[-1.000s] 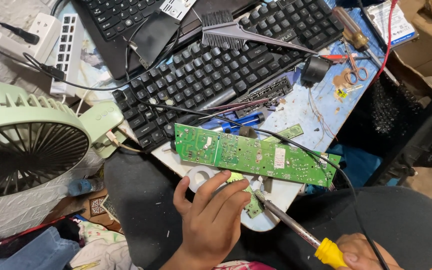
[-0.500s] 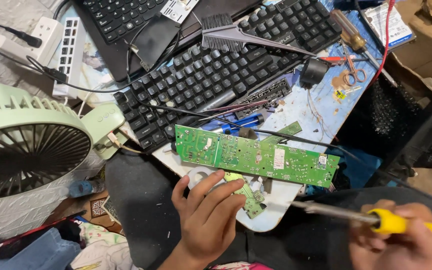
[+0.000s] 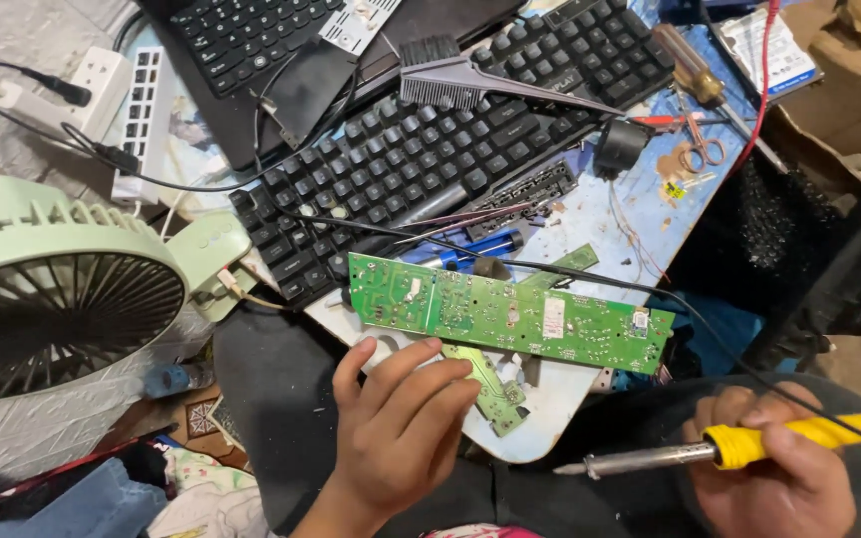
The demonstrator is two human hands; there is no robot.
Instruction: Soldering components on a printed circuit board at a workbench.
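Gripping a yellow-handled soldering iron (image 3: pixel 695 453), the closed right hand (image 3: pixel 769 478) risks burning the open, empty left hand (image 3: pixel 396 433) resting beside the green circuit board (image 3: pixel 510 314).

So the bench (image 3: pixel 640 214) I'm looking down at is a scuffed pale blue board. A long green circuit board (image 3: pixel 510 314) lies across the middle of the frame, with a smaller green board (image 3: pixel 490 384) just below it. A black keyboard (image 3: pixel 430 149) fills the upper centre, a grey brush (image 3: pixel 480 80) on top. Small scissors (image 3: pixel 700 149) sit upper right.
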